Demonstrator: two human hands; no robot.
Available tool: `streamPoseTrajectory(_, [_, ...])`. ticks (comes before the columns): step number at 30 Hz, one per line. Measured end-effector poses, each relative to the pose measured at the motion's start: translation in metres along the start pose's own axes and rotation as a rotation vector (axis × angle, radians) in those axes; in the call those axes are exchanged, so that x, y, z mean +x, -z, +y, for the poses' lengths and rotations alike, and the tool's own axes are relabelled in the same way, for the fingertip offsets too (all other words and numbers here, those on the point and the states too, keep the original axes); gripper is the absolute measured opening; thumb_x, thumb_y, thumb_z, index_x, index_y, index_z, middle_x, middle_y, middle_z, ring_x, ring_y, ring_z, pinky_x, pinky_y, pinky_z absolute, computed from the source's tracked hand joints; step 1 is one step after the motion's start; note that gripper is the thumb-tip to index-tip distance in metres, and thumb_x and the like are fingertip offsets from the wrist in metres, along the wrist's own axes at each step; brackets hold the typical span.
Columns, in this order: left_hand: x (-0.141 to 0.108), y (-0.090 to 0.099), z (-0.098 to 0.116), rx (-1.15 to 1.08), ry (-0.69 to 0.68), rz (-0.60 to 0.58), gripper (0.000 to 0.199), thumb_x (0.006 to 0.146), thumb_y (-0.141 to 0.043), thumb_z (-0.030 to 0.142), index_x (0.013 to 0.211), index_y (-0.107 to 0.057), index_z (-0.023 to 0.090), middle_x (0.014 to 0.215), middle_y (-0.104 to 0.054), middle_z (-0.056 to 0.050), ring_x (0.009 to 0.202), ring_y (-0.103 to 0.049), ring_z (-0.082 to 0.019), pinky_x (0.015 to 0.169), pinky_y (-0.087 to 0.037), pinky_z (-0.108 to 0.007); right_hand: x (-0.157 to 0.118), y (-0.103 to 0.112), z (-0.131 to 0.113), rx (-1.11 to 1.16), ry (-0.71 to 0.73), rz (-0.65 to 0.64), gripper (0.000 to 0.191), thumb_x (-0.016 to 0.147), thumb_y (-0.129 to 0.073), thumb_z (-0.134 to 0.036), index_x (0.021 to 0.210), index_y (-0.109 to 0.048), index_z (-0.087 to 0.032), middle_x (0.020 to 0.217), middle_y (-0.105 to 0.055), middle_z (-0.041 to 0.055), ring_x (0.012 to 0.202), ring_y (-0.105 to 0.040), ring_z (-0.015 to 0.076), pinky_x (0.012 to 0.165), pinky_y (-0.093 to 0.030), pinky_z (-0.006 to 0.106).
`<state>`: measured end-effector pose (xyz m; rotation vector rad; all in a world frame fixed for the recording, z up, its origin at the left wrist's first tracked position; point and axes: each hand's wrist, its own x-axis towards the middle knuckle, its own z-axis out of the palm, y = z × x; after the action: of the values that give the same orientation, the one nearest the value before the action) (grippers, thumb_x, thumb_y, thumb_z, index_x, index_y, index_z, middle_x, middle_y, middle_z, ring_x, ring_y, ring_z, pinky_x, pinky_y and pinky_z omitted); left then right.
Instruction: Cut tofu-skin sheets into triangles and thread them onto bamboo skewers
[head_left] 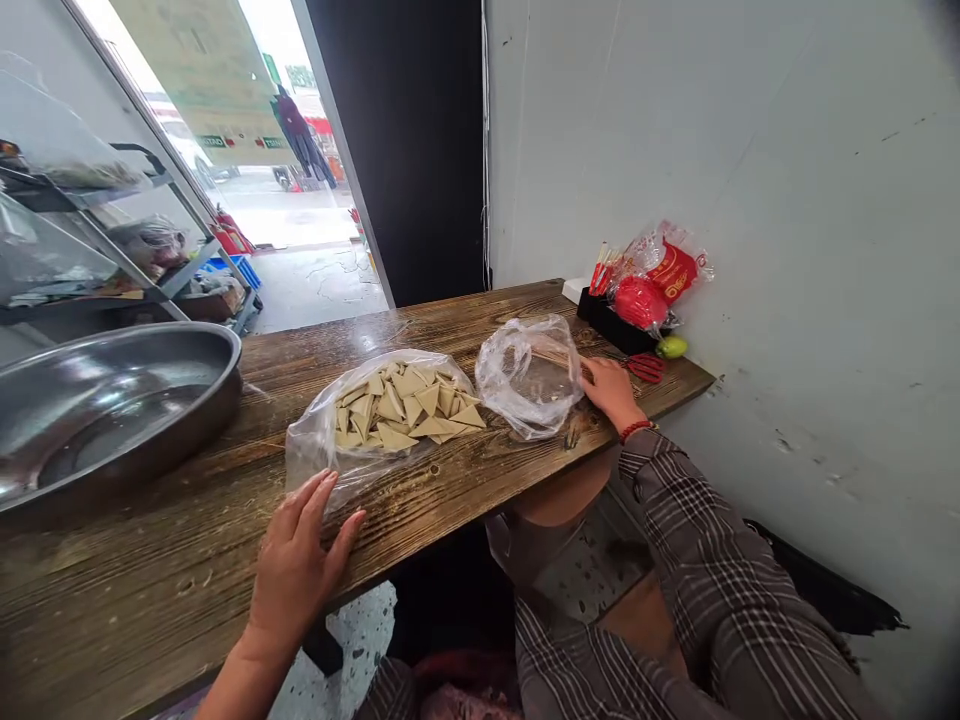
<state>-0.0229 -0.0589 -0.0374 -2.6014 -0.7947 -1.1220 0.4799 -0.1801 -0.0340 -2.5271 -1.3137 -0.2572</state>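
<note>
My left hand is open, fingers stretched, over the near left edge of a clear plastic bag. On that bag lies a heap of beige triangular pieces, which look like cut tofu or dough sheets. To its right stands a second clear plastic bag with its mouth open and thin wooden sticks in it. At this bag's right side, my right hand is closed on the rim; its fingertips are partly hidden, so whether it also touches the sticks is unclear.
A large metal basin stands at the left of the wooden table. By the wall are a black box, red-wrapped packages, red-handled scissors and a yellow-green fruit. A loaded shelf rack stands near the doorway.
</note>
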Motion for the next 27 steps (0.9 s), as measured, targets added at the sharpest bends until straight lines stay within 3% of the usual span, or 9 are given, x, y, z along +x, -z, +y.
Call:
streamPoseTrajectory(5, [0.0,0.0,-0.002,0.023,0.009,0.001,0.061,0.093,-0.057,0.042,0.146,-0.041,0.018,0.126,-0.06,-0.018,0.112,-0.062,-0.034,0.096,-0.053,-0.051,0.013,-0.01,-0.014,-0.07,-0.005,-0.041,0.033,0.096,-0.05,-0.032,0.121,-0.069,-0.02,0.121,-0.066,0.0137,0.111,-0.057,0.0262,0.093,-0.04,0.034])
streamPoseTrajectory(12, [-0.003,0.002,-0.002,0.039,0.026,-0.011,0.061,0.093,-0.057,0.04,0.146,-0.04,0.016,0.125,-0.06,-0.018,0.111,-0.062,-0.033,0.095,-0.053,-0.051,0.017,-0.013,-0.003,-0.11,-0.13,-0.003,0.043,0.103,-0.035,-0.033,0.112,-0.072,-0.014,0.112,-0.065,0.0164,0.104,-0.06,0.0263,0.087,-0.041,0.034])
streamPoseTrajectory(16, [-0.005,0.001,-0.003,0.033,0.046,0.003,0.059,0.093,-0.058,0.039,0.145,-0.041,0.016,0.125,-0.06,-0.018,0.111,-0.062,-0.033,0.095,-0.054,-0.05,0.017,-0.011,-0.003,-0.108,-0.113,-0.022,0.039,0.101,-0.039,-0.033,0.11,-0.072,-0.014,0.11,-0.067,0.016,0.102,-0.062,0.0246,0.087,-0.042,0.032])
streamPoseTrajectory(20, [-0.006,0.0,-0.003,0.026,0.055,0.018,0.059,0.093,-0.06,0.036,0.145,-0.041,0.017,0.126,-0.06,-0.017,0.113,-0.061,-0.032,0.097,-0.053,-0.05,0.013,-0.01,-0.008,-0.088,-0.056,-0.034,0.034,0.095,-0.054,-0.038,0.113,-0.071,-0.015,0.116,-0.067,0.0166,0.107,-0.062,0.0258,0.094,-0.041,0.033])
streamPoseTrajectory(24, [-0.007,0.001,-0.002,0.02,0.079,0.023,0.059,0.093,-0.06,0.033,0.146,-0.039,0.019,0.128,-0.06,-0.016,0.116,-0.06,-0.031,0.098,-0.053,-0.049,0.016,-0.003,-0.014,-0.028,-0.07,0.021,0.043,0.1,-0.04,-0.037,0.124,-0.065,-0.013,0.116,-0.068,0.0186,0.107,-0.064,0.027,0.092,-0.045,0.036])
streamPoseTrajectory(27, [-0.012,0.003,0.006,0.028,0.142,0.022,0.057,0.092,-0.061,0.03,0.144,-0.039,0.021,0.128,-0.06,-0.015,0.117,-0.059,-0.029,0.099,-0.052,-0.048,0.024,-0.001,-0.022,0.057,0.0,0.048,0.053,0.099,-0.036,-0.042,0.135,-0.055,-0.009,0.118,-0.069,0.0186,0.109,-0.065,0.0252,0.092,-0.048,0.034])
